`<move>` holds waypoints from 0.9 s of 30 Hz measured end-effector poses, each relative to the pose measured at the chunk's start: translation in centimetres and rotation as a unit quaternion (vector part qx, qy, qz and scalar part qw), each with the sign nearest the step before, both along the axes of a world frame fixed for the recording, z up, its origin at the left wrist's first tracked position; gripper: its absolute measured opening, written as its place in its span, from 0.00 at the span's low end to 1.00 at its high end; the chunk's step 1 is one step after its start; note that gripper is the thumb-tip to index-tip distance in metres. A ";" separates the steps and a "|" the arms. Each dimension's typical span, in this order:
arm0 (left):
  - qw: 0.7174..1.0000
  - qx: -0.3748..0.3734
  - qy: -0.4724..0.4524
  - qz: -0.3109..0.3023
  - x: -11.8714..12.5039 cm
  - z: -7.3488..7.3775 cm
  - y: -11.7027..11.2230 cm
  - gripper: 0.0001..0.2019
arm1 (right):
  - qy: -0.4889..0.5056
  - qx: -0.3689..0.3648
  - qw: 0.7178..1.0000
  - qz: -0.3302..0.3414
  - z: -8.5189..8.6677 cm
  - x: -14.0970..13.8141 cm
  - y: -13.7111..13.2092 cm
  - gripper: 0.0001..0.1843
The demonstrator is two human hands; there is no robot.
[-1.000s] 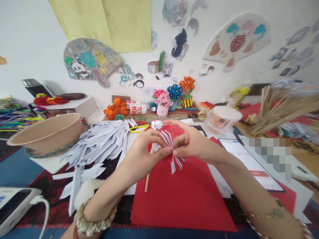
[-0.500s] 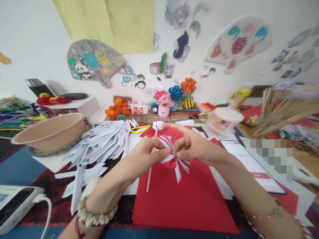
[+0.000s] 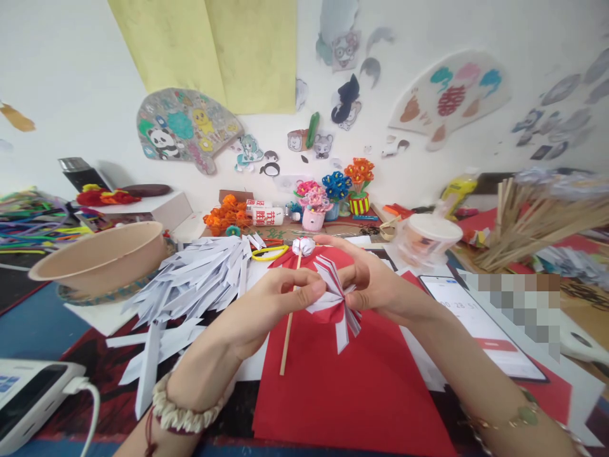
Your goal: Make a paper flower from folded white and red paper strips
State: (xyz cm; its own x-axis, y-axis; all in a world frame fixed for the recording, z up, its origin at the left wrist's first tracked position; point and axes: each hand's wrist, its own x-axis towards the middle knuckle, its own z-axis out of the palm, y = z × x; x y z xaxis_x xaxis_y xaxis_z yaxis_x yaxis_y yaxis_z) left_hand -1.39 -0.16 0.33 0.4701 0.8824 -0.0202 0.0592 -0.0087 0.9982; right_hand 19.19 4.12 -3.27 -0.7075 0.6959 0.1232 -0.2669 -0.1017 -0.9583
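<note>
Between my two hands is a bundle of folded white-and-red paper strips (image 3: pixel 341 336), fanned out around a pinched middle. My left hand (image 3: pixel 290 295) grips its left side between thumb and fingers. From the right, my right hand (image 3: pixel 366 279) pinches it near the centre, the thumb in front; some fingertips are hidden behind the paper. A thin wooden stick topped by a white paper ball (image 3: pixel 303 245) lies just behind my left hand, its lower end (image 3: pixel 284 358) resting over red paper sheets (image 3: pixel 352 400). The red sheets lie beneath both hands.
A pile of folded white strips (image 3: pixel 200 279) lies left, beside a beige bowl (image 3: pixel 102 254). A phone (image 3: pixel 480 324) is on the right, near a lidded plastic tub (image 3: pixel 432 235) and bundled wooden sticks (image 3: pixel 528 222). Pipe-cleaner flower pots (image 3: pixel 314 216) stand at the back. A corded white device (image 3: pixel 38 400) sits front left.
The paper bundle has turned slightly and shifted a little to the right in my hands, its strips now standing more upright. The whole view has dropped slightly as the camera tilted.
</note>
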 end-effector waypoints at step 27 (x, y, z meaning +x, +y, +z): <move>0.570 0.689 0.437 0.094 -0.8 -0.8 0.3 0.12 | -0.073 0.092 0.988 -0.101 -0.4 -0.5 0.6 0.48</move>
State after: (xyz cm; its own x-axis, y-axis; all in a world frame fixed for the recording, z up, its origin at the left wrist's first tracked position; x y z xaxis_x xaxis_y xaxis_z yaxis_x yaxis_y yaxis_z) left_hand -2.21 0.11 -0.49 0.7059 0.3767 0.5999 0.6587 -0.6605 -0.3603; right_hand 18.74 4.73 -3.68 -0.5765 0.7998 0.1675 -0.1207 0.1194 -0.9855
